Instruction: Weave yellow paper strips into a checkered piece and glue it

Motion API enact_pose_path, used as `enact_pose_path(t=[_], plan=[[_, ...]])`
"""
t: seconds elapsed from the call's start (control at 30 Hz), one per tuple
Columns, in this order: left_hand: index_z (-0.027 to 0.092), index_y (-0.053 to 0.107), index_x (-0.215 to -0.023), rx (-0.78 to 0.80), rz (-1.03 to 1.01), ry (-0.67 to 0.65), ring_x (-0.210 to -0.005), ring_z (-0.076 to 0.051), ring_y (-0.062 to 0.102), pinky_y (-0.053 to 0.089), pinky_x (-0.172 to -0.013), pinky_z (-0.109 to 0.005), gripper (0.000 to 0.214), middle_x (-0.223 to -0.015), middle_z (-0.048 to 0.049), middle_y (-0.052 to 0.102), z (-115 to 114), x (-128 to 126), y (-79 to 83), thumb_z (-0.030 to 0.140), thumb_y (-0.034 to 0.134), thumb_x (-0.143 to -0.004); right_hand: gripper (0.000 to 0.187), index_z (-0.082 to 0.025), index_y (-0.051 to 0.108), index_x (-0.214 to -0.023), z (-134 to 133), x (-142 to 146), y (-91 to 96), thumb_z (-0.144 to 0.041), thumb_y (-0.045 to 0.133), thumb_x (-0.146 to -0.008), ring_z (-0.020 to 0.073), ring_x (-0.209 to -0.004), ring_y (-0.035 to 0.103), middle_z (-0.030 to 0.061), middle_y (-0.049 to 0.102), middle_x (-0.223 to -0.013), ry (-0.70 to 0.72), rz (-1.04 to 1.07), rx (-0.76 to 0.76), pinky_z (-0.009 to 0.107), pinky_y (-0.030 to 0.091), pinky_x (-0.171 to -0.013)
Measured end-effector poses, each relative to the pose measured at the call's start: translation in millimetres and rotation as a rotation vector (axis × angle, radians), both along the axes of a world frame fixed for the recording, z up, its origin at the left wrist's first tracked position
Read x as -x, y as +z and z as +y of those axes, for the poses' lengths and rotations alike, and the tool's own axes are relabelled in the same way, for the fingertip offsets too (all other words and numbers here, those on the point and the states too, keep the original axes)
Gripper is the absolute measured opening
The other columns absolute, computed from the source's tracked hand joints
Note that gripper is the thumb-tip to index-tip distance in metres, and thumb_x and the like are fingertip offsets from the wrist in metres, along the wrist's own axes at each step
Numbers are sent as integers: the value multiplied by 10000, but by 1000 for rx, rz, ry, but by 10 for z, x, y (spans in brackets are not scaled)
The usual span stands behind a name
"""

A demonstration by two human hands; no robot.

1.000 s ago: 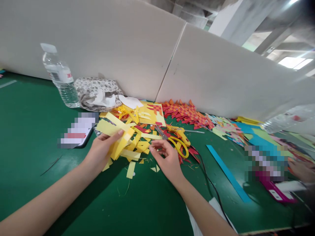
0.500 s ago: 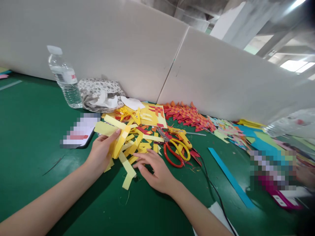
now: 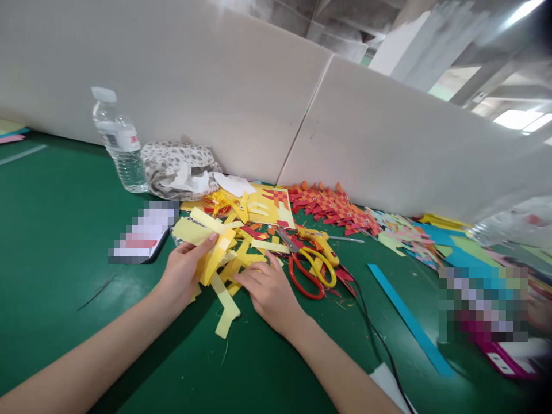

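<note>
My left hand is closed on a woven piece of yellow paper strips, pinched between thumb and fingers; some of its pale strips stick out to the upper left. My right hand reaches into a heap of cut yellow paper strips. Its thumb and fingertips come together on a yellow paper strip there, with one finger raised. A bent pale yellow strip lies on the table between the hands. Just right of the heap are scissors with one red and one yellow handle, blades apart.
Beside the scissors lies a yellow glue gun, its black cable running forward. Red-orange woven paper fish line the partition. A phone and water bottle stand left. A blue strip and another person's hand are right.
My right hand's spread fingers have drawn together at the yellow strips. My left hand still holds the woven piece. The whole view has shifted slightly.
</note>
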State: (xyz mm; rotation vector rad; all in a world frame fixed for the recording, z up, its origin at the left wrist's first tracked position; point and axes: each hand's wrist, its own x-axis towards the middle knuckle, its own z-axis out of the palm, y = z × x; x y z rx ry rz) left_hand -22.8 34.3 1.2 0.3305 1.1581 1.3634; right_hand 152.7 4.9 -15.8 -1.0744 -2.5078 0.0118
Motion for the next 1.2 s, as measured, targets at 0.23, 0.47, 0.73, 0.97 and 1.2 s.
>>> enact_pose_path(t=[0.23, 0.47, 0.73, 0.97, 1.2], plan=[[161, 562, -710, 12, 1, -35, -585, -150, 659, 532, -469, -218, 275, -690, -14, 678, -15, 15, 29, 212, 792, -567, 189, -227, 624, -970, 71, -201, 98, -249, 556, -795, 178, -809, 591, 49, 651, -942, -420, 859, 113, 340, 480, -755], [163, 574, -655, -13, 59, -151, -572, -145, 655, 517, -500, -210, 287, -650, -6, 690, -44, -16, 26, 247, 813, -519, 320, -179, 622, -942, 187, -388, 108, -411, 622, -722, 121, -549, 526, -5, 588, -648, -682, 1323, 276, 250, 441, -501], [162, 707, -735, -155, 393, -636, -621, -186, 669, 505, -515, -225, 258, -760, -74, 734, -144, -73, -48, 357, 762, -575, 292, -189, 583, -960, 50, -247, 206, -423, 453, -842, 182, -729, 621, 72, 664, -895, -473, 1299, 389, 305, 488, -621], [186, 709, -776, -287, 405, -686, -680, -184, 673, 515, -578, -228, 245, -817, -54, 737, -173, -102, -60, 350, 746, -597, 132, -220, 613, -909, -40, -199, 201, -287, 540, -822, 181, -774, 616, 52, 678, -940, -496, 807, 184, 281, 452, -617], [190, 689, -834, -345, 431, -705, -754, -208, 673, 531, -641, -270, 259, -862, -48, 731, -197, -111, -68, 344, 726, -628, 241, -236, 653, -1018, -106, -152, 192, -272, 480, -854, 195, -895, 612, 57, 656, -1023, -340, 782, 339, 334, 490, -777]])
